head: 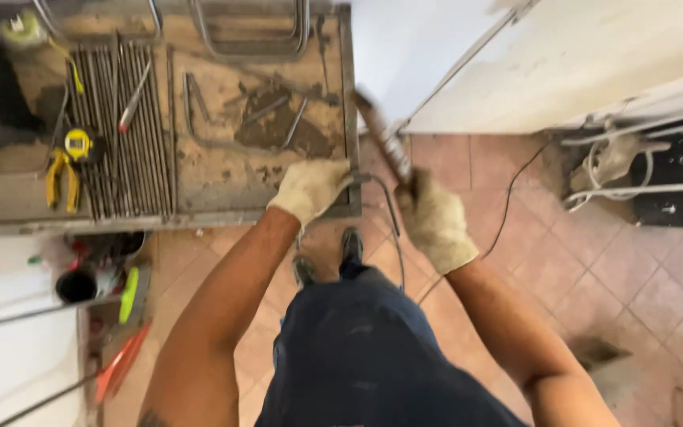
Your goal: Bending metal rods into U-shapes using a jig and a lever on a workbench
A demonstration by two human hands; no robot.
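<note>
Left hand (310, 188), in a cream knit work glove, is clamped on a thin bent steel rod (389, 217) right at the corner of the rusty steel-topped bench (223, 186). It looks like it's pinning the rod against the bench edge so it can't slip. The rod loops off the corner and hangs down toward the terracotta tile floor (618, 277), between the two hands.

Right hand (435, 221), same type of glove, is wrapped tight round the lower end of a long rusty metal bar (381, 138). The bar angles up and away over the bench corner; judging by the far-end grip, that's for leverage. Bar is motion-blurred, so I can't tell its exact head shape.

Counts:
- gloved hands: 2
- bundle of straight steel rods (124, 130) laid parallel on the bench: a dozen or more, too tight to count exactly
- yellow tape measure (78, 144): 1
- yellow-handled pliers (62, 178): 1
- red-handled screwdriver (132, 101) lying across the bundle: 1
- bent rod pieces on the bench top: several
</note>
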